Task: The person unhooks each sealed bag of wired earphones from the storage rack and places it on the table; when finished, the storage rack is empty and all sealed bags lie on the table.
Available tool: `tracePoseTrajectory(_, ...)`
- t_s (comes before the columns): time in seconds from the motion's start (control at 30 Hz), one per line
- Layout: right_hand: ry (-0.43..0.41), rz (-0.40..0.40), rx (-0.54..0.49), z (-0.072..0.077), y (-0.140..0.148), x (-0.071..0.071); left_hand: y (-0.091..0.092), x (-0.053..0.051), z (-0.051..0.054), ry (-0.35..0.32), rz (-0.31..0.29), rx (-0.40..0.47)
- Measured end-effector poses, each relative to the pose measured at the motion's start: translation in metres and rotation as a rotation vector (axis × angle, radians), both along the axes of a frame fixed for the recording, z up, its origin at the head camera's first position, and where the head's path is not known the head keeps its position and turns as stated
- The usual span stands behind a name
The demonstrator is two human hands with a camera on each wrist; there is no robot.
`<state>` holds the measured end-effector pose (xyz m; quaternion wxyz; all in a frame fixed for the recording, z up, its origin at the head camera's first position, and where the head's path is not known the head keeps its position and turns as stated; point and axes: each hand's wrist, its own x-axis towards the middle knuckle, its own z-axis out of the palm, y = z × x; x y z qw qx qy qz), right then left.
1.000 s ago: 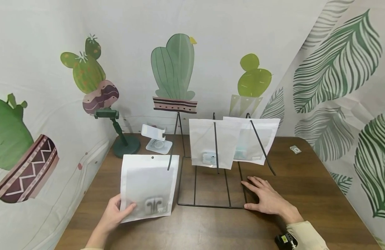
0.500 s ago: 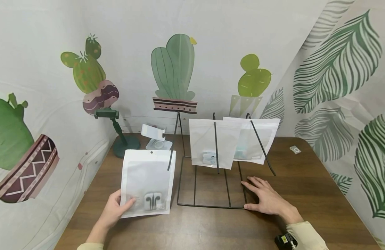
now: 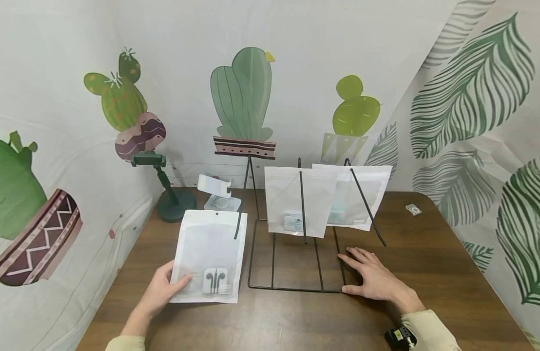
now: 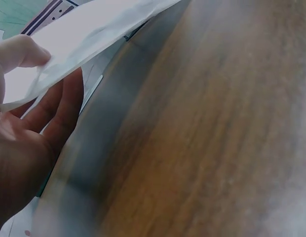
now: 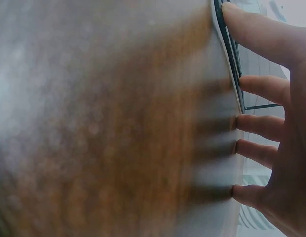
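Shifted since the earlier head frames: earphone pouch (image 3: 205,243), now a little farther from the person, its top tipped rightward; right hand (image 3: 373,279) unmoved. Nearest: black wrist device (image 3: 400,338), at the cuff of a cream right sleeve (image 3: 428,330); dark brown wood table (image 3: 217,331). Left hand (image 3: 159,288): pinching the pouch's lower left edge, thumb on the front, fingers behind. Right hand: fingers spread, fingertips on the table, thumb at the near right corner of a black wire display rack (image 3: 295,290). Pouch location: just left of the rack; white, frosted front, round hanging hole at top, pale boxed earphones (image 3: 215,281) with dark-looking buds and cable showing low at the right, small printed label beside them. In the way: left hook (image 3: 241,210), crossing before the pouch's upper right; contact cannot be told. Farther: middle pouch (image 3: 284,195) on its hook, overlapping right pouch (image 3: 375,187), likewise hung. Behind: dark green round-based stand (image 3: 176,204); pale folding phone stand (image 3: 214,186), its base partly hidden by the pouch; small silver device (image 3: 413,209), far right. Farthest: white cloth backdrop (image 3: 305,97), cactus and leaf prints.
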<state>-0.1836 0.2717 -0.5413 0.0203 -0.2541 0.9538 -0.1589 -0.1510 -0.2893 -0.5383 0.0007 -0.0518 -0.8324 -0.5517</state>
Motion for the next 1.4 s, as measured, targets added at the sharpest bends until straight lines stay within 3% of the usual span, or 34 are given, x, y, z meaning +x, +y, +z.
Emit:
tracePoseTrajectory(0.43,0.002,0.002,0.005,-0.001,0.001,0.0,0.002,-0.005,0.004,-0.04,0.016,-0.049)
tracePoseTrajectory(0.73,0.002,0.002,0.002,0.0,0.001,0.0,0.002,-0.011,0.002,-0.061,0.021,-0.165)
tracePoseTrajectory(1.03,-0.001,-0.001,0.0,-0.001,0.001,0.0,0.003,-0.014,0.002,-0.057,-0.009,-0.204)
tracePoseTrajectory(1.4,0.004,-0.003,0.008,0.0,0.001,0.0,0.006,-0.017,0.0,-0.072,-0.004,-0.223)
